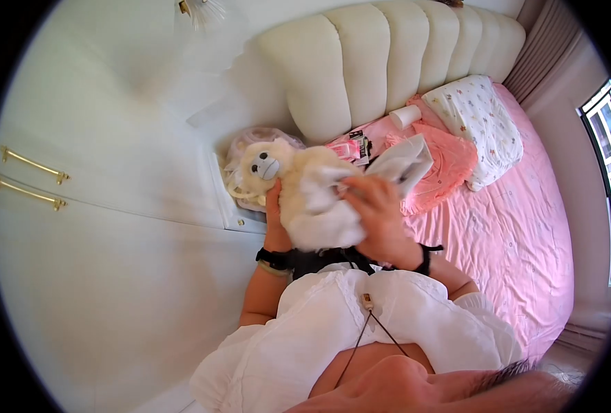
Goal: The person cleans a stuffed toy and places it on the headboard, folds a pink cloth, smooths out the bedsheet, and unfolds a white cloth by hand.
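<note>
A cream plush toy (319, 199) with a grey face and dark eyes is held in front of my chest, its head toward the left. My left hand (275, 210) grips it from below, near the head, with the thumb up along its side. At the toy's right end is my right hand (376, 210), slightly blurred, its fingers bent against pale cloth or fur; what they pinch is too smeared to make out. A white and grey piece (405, 162) sticks out beyond my right hand.
Behind the toy, a bag wrapped in clear plastic (240, 155) sits on a bedside cabinet (240, 221). The bed (498, 255) has pink sheets, a patterned pillow (481, 131), a white roll (405, 116) and small packets (347, 149). Wardrobe doors (112, 275) stand at left.
</note>
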`<state>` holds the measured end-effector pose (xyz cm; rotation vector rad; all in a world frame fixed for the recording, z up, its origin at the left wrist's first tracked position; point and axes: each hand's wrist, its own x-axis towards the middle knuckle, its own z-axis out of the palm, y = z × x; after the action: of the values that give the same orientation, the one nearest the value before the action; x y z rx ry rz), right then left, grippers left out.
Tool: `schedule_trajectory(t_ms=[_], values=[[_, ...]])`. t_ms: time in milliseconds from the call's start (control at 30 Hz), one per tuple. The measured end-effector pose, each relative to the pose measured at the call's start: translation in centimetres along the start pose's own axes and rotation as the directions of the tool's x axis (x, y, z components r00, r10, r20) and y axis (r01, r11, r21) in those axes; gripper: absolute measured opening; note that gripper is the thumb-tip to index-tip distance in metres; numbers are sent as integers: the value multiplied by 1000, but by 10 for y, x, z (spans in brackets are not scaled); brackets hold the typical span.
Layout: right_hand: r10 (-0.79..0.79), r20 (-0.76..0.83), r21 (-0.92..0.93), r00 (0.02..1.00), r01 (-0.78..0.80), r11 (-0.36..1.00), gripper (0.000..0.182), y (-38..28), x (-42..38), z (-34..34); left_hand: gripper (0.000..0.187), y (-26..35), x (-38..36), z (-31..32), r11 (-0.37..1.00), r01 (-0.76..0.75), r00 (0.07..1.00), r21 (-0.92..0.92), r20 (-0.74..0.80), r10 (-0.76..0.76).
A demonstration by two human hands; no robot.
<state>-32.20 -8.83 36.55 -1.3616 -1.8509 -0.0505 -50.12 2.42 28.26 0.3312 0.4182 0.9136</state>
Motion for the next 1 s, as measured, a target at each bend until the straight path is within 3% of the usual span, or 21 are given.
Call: schedule_trajectory(t_ms=[33,100,133,233,333,367,400,433,467,533,567,633,700,733,767,833,900,933,1000], values=[[17,45,-95,999,-13,995,58,-3,-5,12,46,-1,-2,7,999,25,999,-46,-26,-26],[37,88,-176,995,-22,984,52,2,-21,36,45,0,6,-8,991,-116,993,61,-21,117],[32,122,-152,992,-14,988,47,6,-23,40,45,3,9,-20,975,-191,981,111,-18,194],[1,173,-35,985,5,999,29,15,-31,34,47,9,10,-47,933,-232,967,273,-37,251],[165,204,113,965,-190,975,20,50,-63,25,58,14,3,-49,904,-238,967,355,-2,256],[410,163,369,898,-441,818,17,65,-74,20,58,17,1,-41,937,-230,973,263,57,223],[627,197,594,753,-601,535,16,76,-83,15,59,20,-5,-32,962,-212,974,171,117,194],[740,168,701,651,-607,375,22,78,-79,-2,60,21,-9,-28,980,-182,970,82,177,165],[836,157,794,526,-571,210,28,79,-69,-14,60,20,-10,-29,974,-174,976,145,153,152],[855,173,906,489,-420,57,34,84,-60,-11,62,13,-6,-30,951,-141,987,274,112,114],[865,178,944,469,-330,-15,37,85,-61,-11,58,6,-3,-32,964,-113,991,239,97,92],[754,298,732,586,-647,213,42,89,-84,4,51,-8,1,-36,984,-51,996,168,74,39],[553,311,540,773,-622,567,35,60,-90,18,46,-20,-6,-30,801,-298,950,520,242,196],[438,339,453,833,-552,700,34,44,-86,20,44,-20,-7,-25,799,-289,951,527,252,179],[474,392,410,789,-611,678,36,30,-68,12,41,-21,-9,-19,797,-282,952,534,261,161],[522,504,347,688,-715,606,38,26,-48,8,37,-18,-11,-10,973,17,990,228,134,-49],[442,589,749,676,-662,14,39,56,-82,56,36,-18,-6,-7,873,-2,980,488,174,-95],[366,669,734,647,-653,-187,44,62,-87,57,36,-18,1,-3,798,-22,974,603,194,-120],[426,652,753,627,-474,-456,44,66,-90,52,37,-13,17,17,594,-55,989,803,124,-76]])
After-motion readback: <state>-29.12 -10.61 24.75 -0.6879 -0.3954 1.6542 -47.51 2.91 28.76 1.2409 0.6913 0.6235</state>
